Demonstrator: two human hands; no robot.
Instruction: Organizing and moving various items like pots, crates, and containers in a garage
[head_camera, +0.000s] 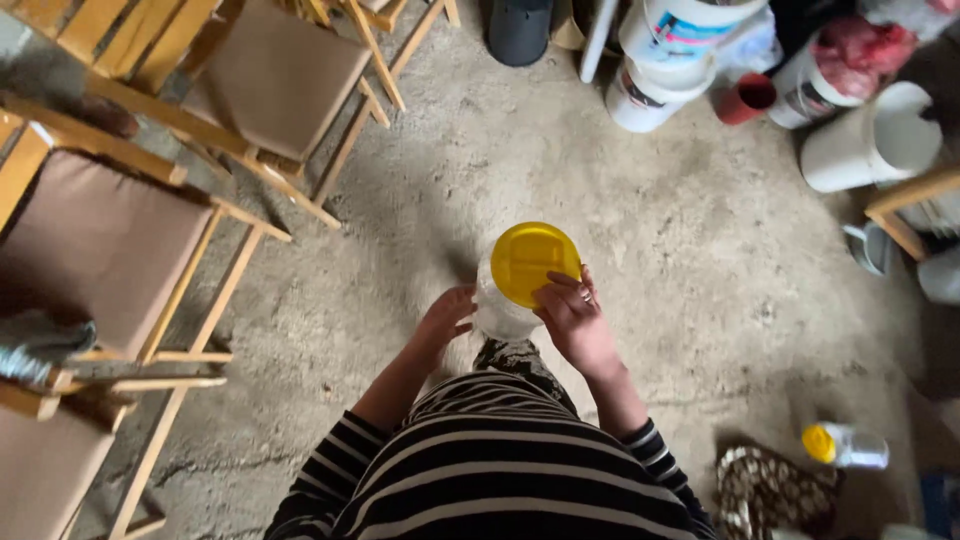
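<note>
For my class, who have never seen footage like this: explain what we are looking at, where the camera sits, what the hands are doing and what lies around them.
There is no machine here. One camera is worn on a person's head and looks straight down, so you see their striped jumper and both bare hands. The left hand steadies the side of a clear plastic jar. The right hand rests its fingers on the jar's round yellow lid. Below is a rough concrete floor. To the left stand wooden folding chairs with brown cushions. At the top right are white plastic buckets. At the bottom right a smaller clear bottle with a yellow cap lies on its side.
</note>
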